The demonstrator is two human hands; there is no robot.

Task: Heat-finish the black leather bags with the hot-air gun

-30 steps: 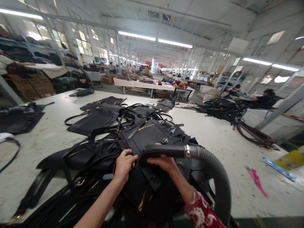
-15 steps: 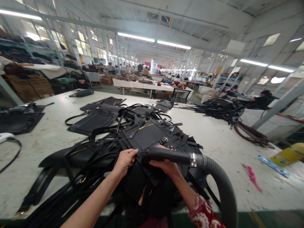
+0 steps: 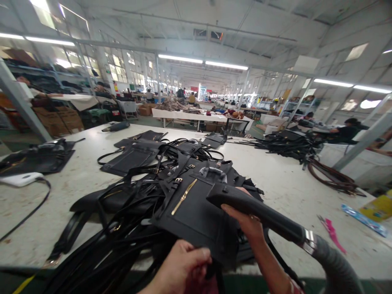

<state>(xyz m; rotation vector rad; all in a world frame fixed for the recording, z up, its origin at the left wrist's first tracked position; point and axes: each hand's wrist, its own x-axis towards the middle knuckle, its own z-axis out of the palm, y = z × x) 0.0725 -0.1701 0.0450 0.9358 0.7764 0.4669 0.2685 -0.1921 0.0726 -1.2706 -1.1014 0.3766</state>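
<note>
My right hand [image 3: 245, 216] is wrapped around a black vacuum nozzle [image 3: 260, 208], whose grey ribbed hose [image 3: 339, 261] drops off at the lower right. The nozzle's tip rests on or just over a black leather bag panel [image 3: 199, 208] with a gold zipper [image 3: 184, 197] and buckles. At the panel's near edge my left hand [image 3: 191, 263] pinches the leather between thumb and fingers. Under and around the panel lies a heap of black bag pieces and straps [image 3: 128, 212].
The pale worktable [image 3: 284, 204] also carries pink snips [image 3: 333, 234], a blue packet [image 3: 364, 220], a yellow container [image 3: 378, 208], a strap pile [image 3: 281, 145], a brown strap coil [image 3: 330, 175], a white device with cable [image 3: 21, 179] and a heat gun [image 3: 115, 127]. People sit farther back.
The panel has turned, its zipper now slanting at the left. My left hand has moved down toward the near edge. The nozzle has shifted right and now points up-left.
</note>
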